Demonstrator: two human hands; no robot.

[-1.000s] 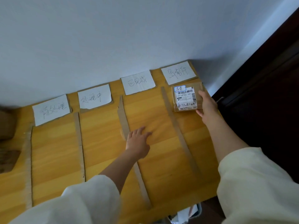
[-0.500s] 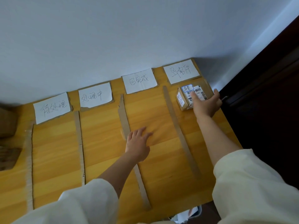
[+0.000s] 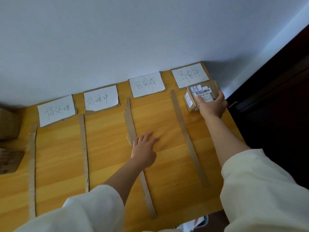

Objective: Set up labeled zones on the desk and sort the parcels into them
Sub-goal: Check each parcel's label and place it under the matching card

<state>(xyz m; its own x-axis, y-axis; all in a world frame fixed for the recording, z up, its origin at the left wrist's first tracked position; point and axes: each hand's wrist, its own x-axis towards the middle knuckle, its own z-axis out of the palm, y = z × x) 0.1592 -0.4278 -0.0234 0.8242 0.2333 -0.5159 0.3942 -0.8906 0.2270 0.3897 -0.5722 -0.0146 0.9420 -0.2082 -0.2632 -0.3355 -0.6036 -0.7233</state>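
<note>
Parcel sat in the rightmost zone of the tabletop, just below its paper label, the right hand gripping it; the left hand lay flat, fingers spread.

Right hand shifted from the parcel's right edge, where it sat a second ago, to on top of it, fingers now spread over the white shipping label. Parcel turned from lying flat and square in the rightmost zone to angled, its left side face now showing, and nudged back toward the rightmost zone label, its far corner just at that card's near edge. Right forearm stretched further out across the bench than before.
</note>
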